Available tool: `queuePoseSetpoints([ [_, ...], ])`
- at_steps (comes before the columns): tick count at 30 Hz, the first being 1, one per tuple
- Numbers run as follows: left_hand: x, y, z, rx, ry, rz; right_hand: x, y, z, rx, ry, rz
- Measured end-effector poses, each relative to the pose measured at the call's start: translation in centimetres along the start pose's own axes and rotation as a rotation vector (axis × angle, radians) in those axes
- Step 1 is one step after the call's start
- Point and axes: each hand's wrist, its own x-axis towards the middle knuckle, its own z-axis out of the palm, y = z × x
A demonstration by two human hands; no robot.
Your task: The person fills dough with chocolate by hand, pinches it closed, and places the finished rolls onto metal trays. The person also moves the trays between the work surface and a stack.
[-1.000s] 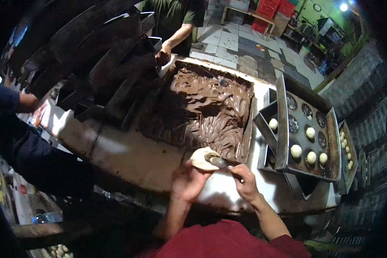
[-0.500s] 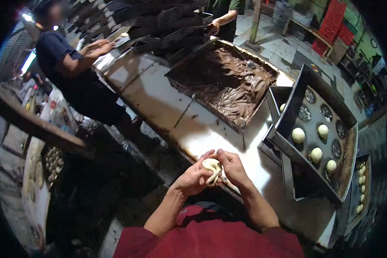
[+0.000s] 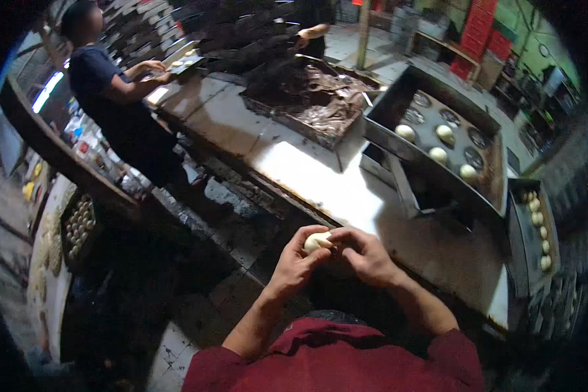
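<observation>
A small piece of pale dough (image 3: pixel 316 242) is between my two hands near the table's front edge, rounded on the left with a fold facing the right. My left hand (image 3: pixel 295 262) cups it, the thumb pressing from below. My right hand (image 3: pixel 366 257) pinches the dough's right side between curled fingers and thumb. Beyond them on the table, a large pan of glossy dark brown paste (image 3: pixel 326 114) lies. To the right, a metal tray (image 3: pixel 431 170) bears several dough balls (image 3: pixel 438 155) and dark round moulds or patches (image 3: pixel 473 158).
The deep tray rests tilted over another metal pan (image 3: pixel 398 179). At far right is a long tray (image 3: pixel 522 255) with a row of dough balls. A co-worker (image 3: pixel 121 98) holds a small tray (image 3: pixel 184 59) at left. More dough balls (image 3: pixel 80 225) sit in a tray at lower left.
The dough has gone from a loose fold with a dark streak to a rounder shape. My right hand has shifted to its right side. The view has turned, so trays appear further left.
</observation>
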Motion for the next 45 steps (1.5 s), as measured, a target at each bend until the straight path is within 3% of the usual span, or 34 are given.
queuePoseSetpoints([
  [1,-0.2,-1.1,1.0,-0.021,0.068,0.089,-2.0,-0.1,1.1,0.08,0.101,-0.067],
  [3,-0.5,-3.1,3.9,-0.122,0.074,0.117,-5.4,0.4,2.7,-0.543,0.269,-0.272],
  [5,-0.4,-5.2,7.5,-0.436,0.181,0.192,-9.0,0.8,3.0,-0.722,0.344,-0.221],
  [8,1.1,-8.8,12.0,-0.242,0.088,0.147,-14.7,2.2,0.0,-0.743,0.451,-0.203],
  [9,1.9,-9.3,14.7,-0.05,0.031,0.221,-16.9,2.8,-1.9,-0.799,0.489,-0.151],
  [10,3.4,-11.0,17.1,0.098,-0.059,0.27,-19.0,4.6,-4.0,-0.625,0.675,-0.089],
  [12,6.8,-13.2,22.5,0.584,-0.272,0.678,-23.6,9.3,-9.7,-0.376,1.02,0.127],
  [13,8.3,-15.4,25.8,0.587,-0.406,0.587,-26.1,11.2,-13.0,-0.302,1.183,0.29],
  [15,13.6,-27.4,29.0,1.082,-0.673,0.768,-28.9,14.8,-19.5,-0.407,1.474,0.628],
  [16,13.8,-30.8,29.7,1.438,-0.701,1.062,-30.5,17.9,-22.5,-0.411,1.495,0.632],
  [17,13.9,-34.0,30.4,1.73,-0.658,1.424,-31.7,21.8,-25.4,-0.636,1.057,1.0],
  [19,13.9,-34.5,29.0,1.396,-0.826,0.333,-31.8,28.2,-27.8,-0.686,0.735,0.913],
  [20,14.3,-33.7,27.3,1.149,-0.837,-0.178,-31.3,30.5,-26.1,-0.532,0.872,0.511],
  [21,10.9,-20.6,29.9,1.044,-0.413,-0.155,-30.2,31.4,-23.2,-0.558,0.721,0.767],
  [22,9.8,-19.5,28.1,0.94,-0.24,-0.052,-28.9,27.9,-19.7,-0.953,0.536,1.016],
  [23,9.1,-20.3,25.3,0.889,-0.14,0.286,-28.0,22.9,-19.3,-0.881,0.453,0.77],
  [24,7.9,-19.8,23.5,0.776,-0.103,0.227,-27.7,18.3,-19.8,-0.799,0.371,0.529],
  [25,6.7,-18.8,21.9,0.664,-0.069,0.172,-28.1,14.5,-21.0,-0.799,0.369,0.522],
  [27,5.1,-16.4,19.3,0.772,-0.11,0.059,-29.1,10.2,-24.0,-0.725,0.292,0.873],
  [29,4.7,-16.5,18.1,0.746,-0.088,0.051,-28.0,12.3,-27.4,-0.693,0.579,0.804],
  [31,5.5,-15.8,18.0,0.721,-0.095,0.03,-24.7,15.0,-28.9,-0.709,0.701,0.743],
  [33,8.0,-14.2,20.0,0.624,-0.251,-0.082,-23.2,18.9,-27.2,-0.743,0.647,0.763],
  [35,10.7,-13.1,20.1,0.622,-0.511,0.043,-23.3,20.2,-23.7,-0.758,0.56,0.804],
  [37,12.7,-11.7,18.8,0.59,-0.685,0.118,-23.9,17.8,-20.9,-0.827,0.504,0.837],
  [39,13.9,-10.0,16.6,0.516,-0.754,0.036,-25.4,14.6,-19.2,-1.112,0.531,0.855],
  [41,14.5,-9.4,13.6,0.612,-0.69,-0.258,-24.8,9.2,-21.0,-0.637,0.649,1.05],
  [43,15.0,-10.3,10.8,0.545,-0.749,-0.159,-21.3,1.6,-24.7,-0.32,0.682,1.248],
  [45,14.6,-8.6,10.4,0.356,-0.632,-0.361,-19.2,-1.7,-28.0,0.042,0.884,0.567],
])
